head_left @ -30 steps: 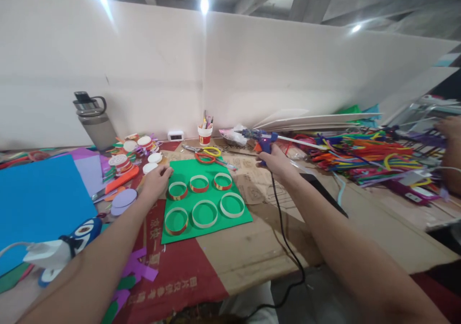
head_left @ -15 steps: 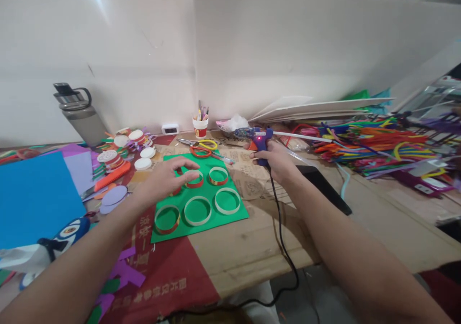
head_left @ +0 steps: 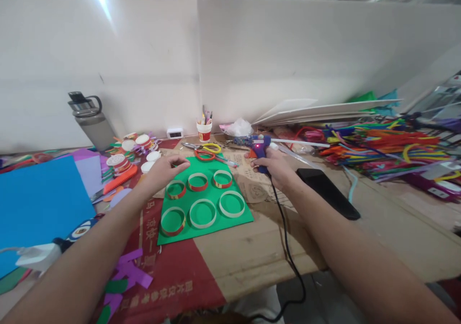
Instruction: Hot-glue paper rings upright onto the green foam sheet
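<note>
- Right hand (head_left: 275,166): wrapped around the handle of a blue glue gun (head_left: 260,147), nozzle pointing left, red light lit.
- Glue gun position: right of the green sheet (head_left: 210,194); white glue stick (head_left: 302,143) protrudes from its rear, black cord (head_left: 284,228) hangs from the handle.
- Left hand (head_left: 162,174): loosely curled near the sheet's left edge, no object visible in it; cannot tell whether fingertips meet.
- Six paper rings (head_left: 198,188): on the sheet, two rows of three.
- Scissors (head_left: 212,148): at the sheet's far edge.
</note>
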Action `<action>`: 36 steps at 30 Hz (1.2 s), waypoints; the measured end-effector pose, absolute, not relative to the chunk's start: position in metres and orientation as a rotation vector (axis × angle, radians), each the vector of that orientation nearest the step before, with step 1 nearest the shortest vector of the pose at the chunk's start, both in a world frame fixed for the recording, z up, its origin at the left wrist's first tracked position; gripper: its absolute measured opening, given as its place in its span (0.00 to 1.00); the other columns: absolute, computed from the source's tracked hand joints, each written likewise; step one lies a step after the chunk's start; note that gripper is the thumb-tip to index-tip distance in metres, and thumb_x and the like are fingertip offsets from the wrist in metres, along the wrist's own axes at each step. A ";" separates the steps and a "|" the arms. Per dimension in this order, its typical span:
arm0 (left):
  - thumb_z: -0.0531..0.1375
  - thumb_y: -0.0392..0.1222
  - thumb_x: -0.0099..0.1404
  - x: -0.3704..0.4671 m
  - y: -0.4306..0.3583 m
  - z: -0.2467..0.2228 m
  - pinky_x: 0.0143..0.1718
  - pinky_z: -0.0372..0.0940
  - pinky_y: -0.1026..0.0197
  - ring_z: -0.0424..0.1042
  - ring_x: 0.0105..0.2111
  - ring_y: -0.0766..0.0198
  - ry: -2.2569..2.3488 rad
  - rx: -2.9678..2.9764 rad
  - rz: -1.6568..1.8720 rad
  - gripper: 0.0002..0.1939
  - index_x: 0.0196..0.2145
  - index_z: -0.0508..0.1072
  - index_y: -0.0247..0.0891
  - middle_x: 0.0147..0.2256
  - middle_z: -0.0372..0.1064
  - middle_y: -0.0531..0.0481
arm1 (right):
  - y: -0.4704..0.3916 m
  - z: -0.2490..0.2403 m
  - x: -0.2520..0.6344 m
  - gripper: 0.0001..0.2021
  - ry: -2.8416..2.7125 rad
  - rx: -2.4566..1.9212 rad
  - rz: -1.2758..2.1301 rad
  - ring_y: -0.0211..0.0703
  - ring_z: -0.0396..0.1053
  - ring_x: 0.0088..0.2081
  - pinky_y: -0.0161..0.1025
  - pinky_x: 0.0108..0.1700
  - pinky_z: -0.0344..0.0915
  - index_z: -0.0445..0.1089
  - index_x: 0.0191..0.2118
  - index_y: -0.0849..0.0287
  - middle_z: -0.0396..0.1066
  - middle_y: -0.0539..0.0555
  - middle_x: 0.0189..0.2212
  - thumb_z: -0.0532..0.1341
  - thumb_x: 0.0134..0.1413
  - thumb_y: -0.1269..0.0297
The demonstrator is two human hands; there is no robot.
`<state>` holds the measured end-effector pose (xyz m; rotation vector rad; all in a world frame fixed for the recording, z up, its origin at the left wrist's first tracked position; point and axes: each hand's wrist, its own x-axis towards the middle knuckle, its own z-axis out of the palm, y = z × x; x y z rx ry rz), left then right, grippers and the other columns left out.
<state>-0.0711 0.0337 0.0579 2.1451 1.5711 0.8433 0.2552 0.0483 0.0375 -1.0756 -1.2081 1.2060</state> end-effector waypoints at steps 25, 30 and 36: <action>0.47 0.60 0.66 -0.098 0.042 0.008 0.48 0.66 0.54 0.75 0.42 0.53 1.775 2.034 0.882 0.26 0.33 0.77 0.38 0.39 0.78 0.43 | 0.063 0.016 0.278 0.01 -1.732 -1.933 0.412 0.53 0.74 0.33 0.44 0.37 0.67 0.70 0.30 0.59 0.72 0.60 0.25 0.62 0.50 0.71; 0.46 0.59 0.67 -0.101 0.041 0.006 0.54 0.64 0.53 0.73 0.49 0.53 1.740 1.949 0.985 0.28 0.41 0.78 0.38 0.48 0.76 0.42 | 0.050 0.028 0.264 0.13 -1.929 -1.796 -0.055 0.61 0.67 0.53 0.53 0.55 0.59 0.73 0.45 0.66 0.71 0.70 0.47 0.59 0.59 0.65; 0.44 0.58 0.70 -0.101 0.043 0.001 0.60 0.59 0.51 0.72 0.52 0.53 1.649 2.111 0.862 0.29 0.41 0.79 0.40 0.49 0.76 0.44 | 0.070 0.045 0.204 0.15 -2.226 -1.340 0.220 0.48 0.69 0.50 0.39 0.52 0.62 0.73 0.50 0.60 0.73 0.60 0.49 0.57 0.64 0.59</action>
